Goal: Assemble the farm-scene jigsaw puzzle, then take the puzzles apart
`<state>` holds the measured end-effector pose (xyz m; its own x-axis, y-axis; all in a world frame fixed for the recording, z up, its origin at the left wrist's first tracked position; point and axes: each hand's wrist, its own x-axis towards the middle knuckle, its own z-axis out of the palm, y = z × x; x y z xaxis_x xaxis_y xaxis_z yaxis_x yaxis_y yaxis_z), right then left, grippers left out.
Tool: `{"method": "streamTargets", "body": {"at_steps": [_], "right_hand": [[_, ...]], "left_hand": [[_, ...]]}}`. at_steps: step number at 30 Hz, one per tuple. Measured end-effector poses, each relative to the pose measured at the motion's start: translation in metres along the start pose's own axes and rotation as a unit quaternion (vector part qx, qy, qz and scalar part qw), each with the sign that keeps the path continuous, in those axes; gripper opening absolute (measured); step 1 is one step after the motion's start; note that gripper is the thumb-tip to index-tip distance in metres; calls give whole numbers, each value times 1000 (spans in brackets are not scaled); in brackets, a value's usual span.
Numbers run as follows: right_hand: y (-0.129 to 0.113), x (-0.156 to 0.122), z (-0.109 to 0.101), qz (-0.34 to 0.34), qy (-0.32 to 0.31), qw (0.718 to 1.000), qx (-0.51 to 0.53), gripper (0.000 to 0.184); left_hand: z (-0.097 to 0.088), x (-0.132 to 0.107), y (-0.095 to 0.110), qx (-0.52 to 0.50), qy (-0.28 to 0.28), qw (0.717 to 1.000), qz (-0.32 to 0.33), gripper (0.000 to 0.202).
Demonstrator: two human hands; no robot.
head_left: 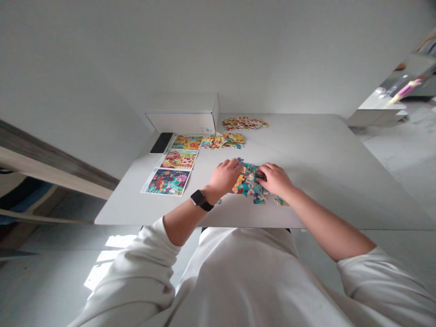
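A partly joined jigsaw (250,185) in teal and orange lies on the white table (320,159) right in front of me. My left hand (225,175), with a black watch on its wrist, rests on the puzzle's left edge with the fingers curled down onto the pieces. My right hand (275,178) sits on the puzzle's right side, fingers bent and pinched on a small dark piece at the top. A few loose pieces (281,201) lie by my right wrist.
Three picture cards (173,164) lie in a row at the left. A black phone (161,142) and a white box (184,114) are beyond them. Two heaps of loose pieces (223,140) (245,122) lie further back. The wall runs behind the table.
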<state>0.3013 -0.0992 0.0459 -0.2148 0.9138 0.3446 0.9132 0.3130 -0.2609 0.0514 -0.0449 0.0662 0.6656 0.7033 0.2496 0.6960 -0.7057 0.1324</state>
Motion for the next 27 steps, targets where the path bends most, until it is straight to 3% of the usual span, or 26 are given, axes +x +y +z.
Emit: {"method": "streamTargets", "body": {"at_steps": [4, 8, 14, 20, 27], "right_hand": [[12, -19, -8, -14, 0, 999, 35, 19], [28, -45, -17, -37, -10, 997, 71, 17], [37, -71, -18, -45, -37, 996, 74, 13], [38, -78, -20, -69, -43, 995, 64, 32], [34, -72, -15, -86, -10, 994, 62, 16]], "left_hand": [[9, -1, -11, 2, -46, 999, -11, 31], [14, -3, -19, -4, -58, 998, 1, 41], [21, 9, -20, -18, -65, 997, -32, 47], [22, 19, -31, -75, -80, 994, -2, 61], [5, 26, -39, -165, -62, 984, -19, 44]]}}
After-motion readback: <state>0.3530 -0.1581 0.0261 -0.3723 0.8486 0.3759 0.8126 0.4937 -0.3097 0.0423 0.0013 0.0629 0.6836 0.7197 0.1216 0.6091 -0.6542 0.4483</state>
